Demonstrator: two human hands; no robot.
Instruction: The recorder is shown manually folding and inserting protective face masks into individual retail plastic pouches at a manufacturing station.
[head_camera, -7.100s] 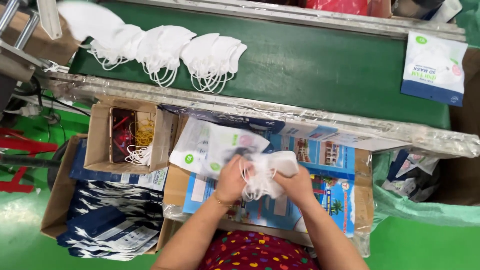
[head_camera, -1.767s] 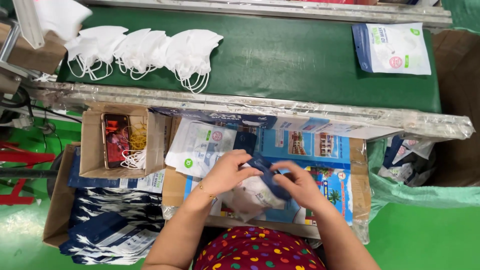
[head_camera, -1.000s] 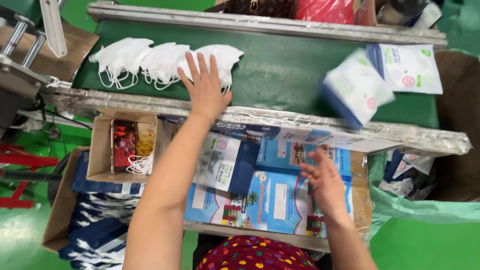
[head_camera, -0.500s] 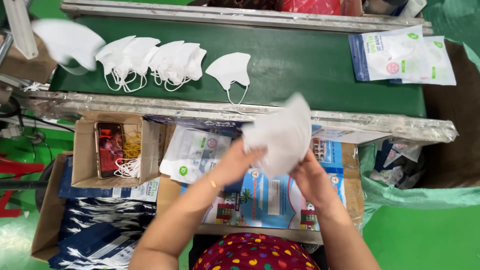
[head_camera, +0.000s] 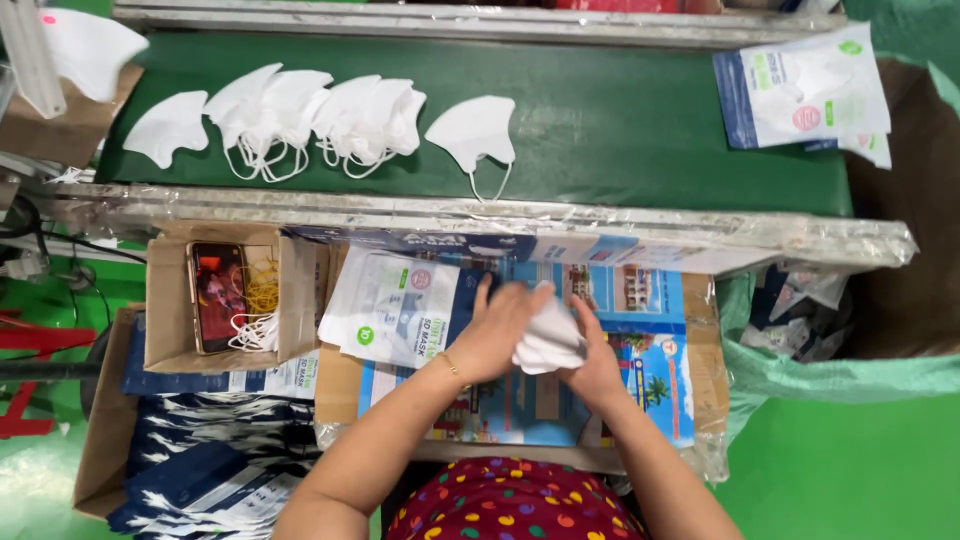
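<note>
My left hand (head_camera: 497, 330) and my right hand (head_camera: 592, 362) press together around a small stack of folded white face masks (head_camera: 548, 340) over a blue printed cardboard work surface (head_camera: 660, 375). An empty white and blue mask pouch (head_camera: 385, 305) lies flat just left of my left hand. On the green conveyor belt (head_camera: 620, 120) above, a single white mask (head_camera: 474, 131) lies nearest, with a bunch of several white masks (head_camera: 315, 115) and another lone mask (head_camera: 168, 125) to its left.
Filled white and blue pouches (head_camera: 800, 90) lie at the belt's right end. A small cardboard box (head_camera: 165, 310) on the left holds a phone (head_camera: 217, 296), rubber bands and mask loops. A carton of dark blue pouches (head_camera: 200, 470) is at lower left. A green sack (head_camera: 830, 370) hangs at right.
Half a second ago my hands held the white masks raised near the belt edge; now they have come down onto the blue surface and closed around the folded stack.
</note>
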